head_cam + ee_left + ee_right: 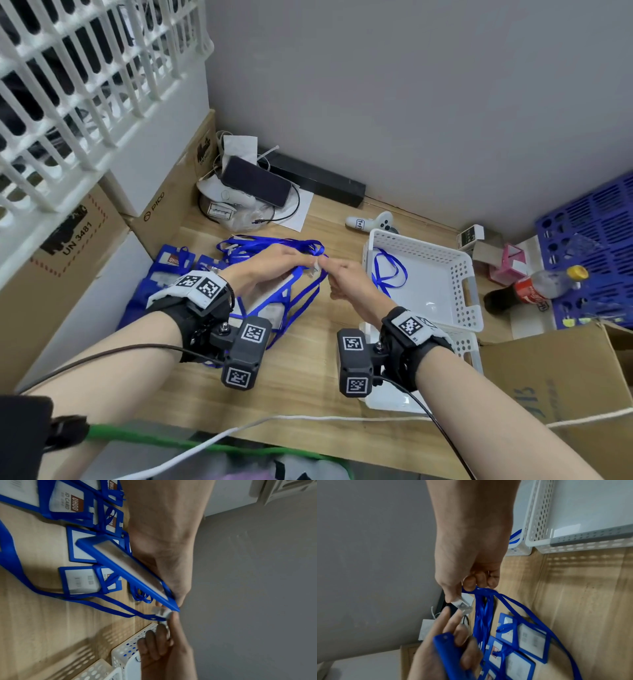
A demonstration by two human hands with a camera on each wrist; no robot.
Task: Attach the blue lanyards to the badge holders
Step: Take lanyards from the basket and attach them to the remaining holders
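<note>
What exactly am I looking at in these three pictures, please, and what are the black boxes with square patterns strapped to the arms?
There is no machine: a person works with bare hands. The black boxes are cameras strapped to each wrist. One picture comes from a camera worn on the head and looks down; the other two look along each hand.

The left hand holds a blue badge holder. The right hand pinches the white clip of a blue lanyard, close to the holder's top edge; it does not look attached yet.

On the wooden table lie more badge holders and loose lanyards. To the right stands a white basket with one lanyard inside, and beyond it lies a cola bottle.
</note>
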